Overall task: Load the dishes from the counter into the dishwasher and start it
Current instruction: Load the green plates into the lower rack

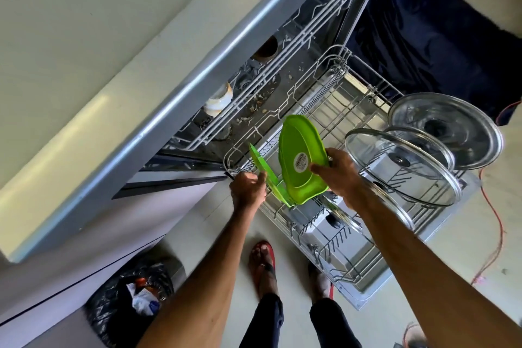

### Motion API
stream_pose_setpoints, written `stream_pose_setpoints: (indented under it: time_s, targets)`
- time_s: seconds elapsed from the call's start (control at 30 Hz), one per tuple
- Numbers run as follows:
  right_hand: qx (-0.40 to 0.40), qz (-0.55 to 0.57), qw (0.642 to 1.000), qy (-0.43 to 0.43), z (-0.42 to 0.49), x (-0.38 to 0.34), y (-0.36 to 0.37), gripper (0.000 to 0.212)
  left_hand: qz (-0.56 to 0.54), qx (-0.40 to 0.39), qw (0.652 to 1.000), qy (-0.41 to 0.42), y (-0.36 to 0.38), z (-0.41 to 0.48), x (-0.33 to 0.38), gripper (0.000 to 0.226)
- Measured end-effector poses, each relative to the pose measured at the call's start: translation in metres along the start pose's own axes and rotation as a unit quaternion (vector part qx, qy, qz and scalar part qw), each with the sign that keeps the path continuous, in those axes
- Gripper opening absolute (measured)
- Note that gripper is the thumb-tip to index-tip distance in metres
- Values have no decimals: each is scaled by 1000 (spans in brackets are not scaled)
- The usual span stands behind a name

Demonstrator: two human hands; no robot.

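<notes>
The dishwasher's lower wire rack (324, 237) is pulled out over the open door. My right hand (337, 175) grips the edge of a green plastic plate (299, 150) that stands on edge in the rack, a round sticker on its underside. My left hand (248, 188) pinches a second green plate (268, 175), thin edge toward me, just left of the first. A glass lid (401, 167) leans in the rack to the right, a steel lid (449, 130) behind it, and another glass lid (395, 206) partly hidden under my right forearm.
The upper rack (271, 82) is inside the machine, holding a white cup (217, 100). The grey counter edge (158, 110) runs diagonally on the left. A black rubbish bag (132, 294) sits on the floor by my feet. A red cable (497, 223) lies at the right.
</notes>
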State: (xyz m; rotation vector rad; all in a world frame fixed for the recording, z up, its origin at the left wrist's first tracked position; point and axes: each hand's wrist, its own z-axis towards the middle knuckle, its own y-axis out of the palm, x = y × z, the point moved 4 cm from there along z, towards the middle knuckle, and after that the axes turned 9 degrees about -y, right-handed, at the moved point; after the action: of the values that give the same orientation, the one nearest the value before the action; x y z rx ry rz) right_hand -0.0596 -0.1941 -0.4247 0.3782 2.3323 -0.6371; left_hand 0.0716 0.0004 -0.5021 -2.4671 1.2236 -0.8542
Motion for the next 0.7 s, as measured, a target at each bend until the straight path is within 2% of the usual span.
stream_pose_setpoints:
  time_s: [0.03,0.1,0.17,0.23,0.33,0.37,0.53,0.7]
  targets:
    - [-1,0,1000,3,1,6,-1,48,43,7,999,-8,4,3,4,63]
    - [11,9,1000,10,11,30,-2,67,86,-31,995,-40,15,5,12,71]
    - [14,31,999,10,20,61,1,73,80,-78,991,-68,25,5,17,63]
    - [29,58,998,16,7,55,-1,65,102,-83,989,-65,31,6,19,48]
    - [38,63,997,17,-14,39,-4,28,114,-55,991,-42,37,1,18,29]
    - [36,65,997,20,-16,41,-5,23,125,-39,991,-31,39,-1,17,27]
    - [31,60,998,9,-19,46,-8,23,148,64,987,0,46,-4,3,37]
    - [29,43,999,14,-17,45,-11,31,151,92,984,-10,47,-16,10,33]
